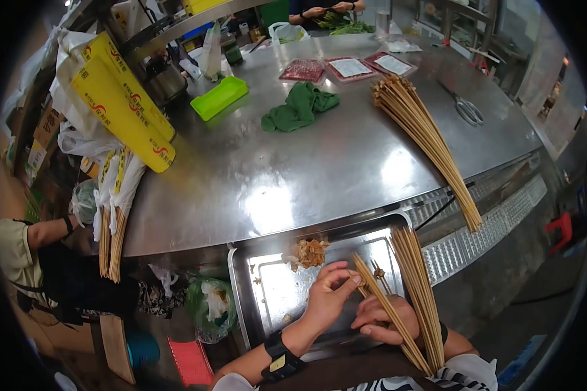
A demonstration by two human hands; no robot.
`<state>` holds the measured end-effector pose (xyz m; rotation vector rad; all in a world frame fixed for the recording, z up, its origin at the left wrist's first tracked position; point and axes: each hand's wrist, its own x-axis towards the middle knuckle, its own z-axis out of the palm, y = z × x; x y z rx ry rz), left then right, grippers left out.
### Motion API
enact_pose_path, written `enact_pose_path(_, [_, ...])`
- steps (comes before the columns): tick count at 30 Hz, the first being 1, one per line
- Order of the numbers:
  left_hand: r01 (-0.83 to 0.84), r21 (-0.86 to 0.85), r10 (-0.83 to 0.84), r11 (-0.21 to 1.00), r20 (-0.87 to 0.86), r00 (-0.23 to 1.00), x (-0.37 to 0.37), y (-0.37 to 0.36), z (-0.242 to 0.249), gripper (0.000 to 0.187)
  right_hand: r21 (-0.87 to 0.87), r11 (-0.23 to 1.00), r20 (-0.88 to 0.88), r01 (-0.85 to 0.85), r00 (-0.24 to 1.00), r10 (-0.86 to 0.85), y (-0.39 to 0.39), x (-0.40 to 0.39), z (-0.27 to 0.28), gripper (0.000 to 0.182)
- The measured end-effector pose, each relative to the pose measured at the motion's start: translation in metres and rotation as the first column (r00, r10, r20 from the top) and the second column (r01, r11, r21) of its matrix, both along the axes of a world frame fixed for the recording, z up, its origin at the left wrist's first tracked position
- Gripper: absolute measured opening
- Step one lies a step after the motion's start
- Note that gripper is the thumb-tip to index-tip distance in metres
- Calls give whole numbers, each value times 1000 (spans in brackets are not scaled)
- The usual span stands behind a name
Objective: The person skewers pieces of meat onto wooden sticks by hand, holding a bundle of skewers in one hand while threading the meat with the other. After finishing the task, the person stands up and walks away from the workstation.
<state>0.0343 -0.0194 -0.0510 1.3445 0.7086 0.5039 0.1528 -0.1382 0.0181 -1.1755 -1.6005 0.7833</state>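
Note:
My right hand (390, 320) is closed around a thin bundle of bamboo skewers (398, 319), slanting over the metal tray (236, 274). The thumb and forefinger of my left hand (326, 296) pinch together at the skewer tips; what sits between them is too small to make out. A small heap of brown food pieces (310, 253) lies in the tray, with a few scraps around it. Several skewers with brown bits on their tips (379, 272) show behind my right hand. A thicker bundle of skewers (419, 287) leans along the tray's right side.
On the steel table (209, 189) lie a large skewer bundle (424, 140), scissors (468, 111), a green cloth (300, 107), a green tray (220, 98) and flat red packs (349, 68). Yellow rolls (124, 101) stand left. One person (52, 267) is at left, another's hands (329, 10) at the back.

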Motion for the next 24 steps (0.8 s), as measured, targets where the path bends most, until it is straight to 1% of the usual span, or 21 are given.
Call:
enact_pose_path(1, [-12, 94, 18, 996, -57, 998, 0, 2, 3, 20, 5, 1000, 2, 3, 1000, -3, -1, 0, 2, 10])
enact_pose_path(2, [-10, 96, 16, 995, -56, 998, 1, 4, 11, 20, -106, 994, 15, 29, 1000, -28, -3, -1, 4, 11])
enact_pose_path(3, [-46, 258, 58, 965, -38, 998, 2, 7, 25, 22, -217, 975, 30, 56, 998, -50, -4, -1, 4, 12])
enact_pose_path(4, [-82, 411, 96, 908, -14, 995, 3, 9, 39, 25, -216, 975, 29, 57, 998, -52, -5, -2, 4, 12])
enact_pose_path(5, [-82, 411, 96, 908, -15, 995, 3, 10, 52, 25, -294, 953, -13, 71, 997, -78, -6, -3, 3, 13])
enact_pose_path(6, [1, 67, -10, 998, 124, 992, 3, 9, 65, 22, -371, 925, -53, 78, 993, -105, -6, -4, 3, 13])
enact_pose_path(7, [138, -268, -57, 953, 289, 955, 3, 9, 72, 20, -373, 925, -54, 75, 993, -102, -6, -5, 5, 13])
enact_pose_path(8, [135, -269, -53, 954, 289, 956, 2, 10, 73, 20, -384, 920, -71, 76, 991, -111, -6, -6, 7, 13])
enact_pose_path(10, [158, -332, -52, 930, 306, 951, 3, 10, 73, 16, -395, 915, -89, 77, 989, -122, -5, -7, 7, 14])
enact_pose_path(11, [157, -334, -51, 929, 305, 951, 3, 10, 71, 16, -371, 926, -94, 71, 989, -113, -5, -7, 5, 15])
enact_pose_path(13, [114, -331, -12, 937, 295, 955, 5, 10, 64, 16, -353, 934, -101, 62, 989, -104, -7, -7, 2, 16])
enact_pose_path(15, [118, -351, -8, 929, 297, 955, 1, 11, 62, 14, -458, 888, -287, 32, 941, -182, -10, -7, -2, 19])
enact_pose_path(16, [124, -367, -7, 922, 304, 953, -2, 11, 61, 12, -425, 904, -350, 46, 913, -211, -11, -8, -10, 23])
enact_pose_path(17, [111, -378, 6, 919, 296, 955, -4, 13, 61, 12, -436, 900, -355, 34, 912, -206, -11, -8, -4, 23])
enact_pose_path(19, [129, -398, -17, 908, 274, 962, -9, 15, 62, 4, -648, 761, -475, -3, 783, -401, -9, -5, 13, 31])
enact_pose_path(20, [130, -401, -21, 907, 266, 964, -11, 15, 55, 5, -608, 793, -526, -32, 765, -372, -10, -4, 8, 35])
enact_pose_path(21, [118, -416, -8, 902, 257, 967, -12, 15, 51, 5, -619, 784, -528, -45, 763, -374, -10, -5, 6, 35])
enact_pose_path(23, [148, -428, -52, 892, 230, 972, -11, 16, 44, 7, -577, 815, -470, -42, 833, -290, -7, -6, 4, 37])
enact_pose_path(24, [142, -436, -44, 889, 227, 973, -11, 18, 40, 7, -620, 784, -447, -4, 823, -350, -7, -8, 4, 35])
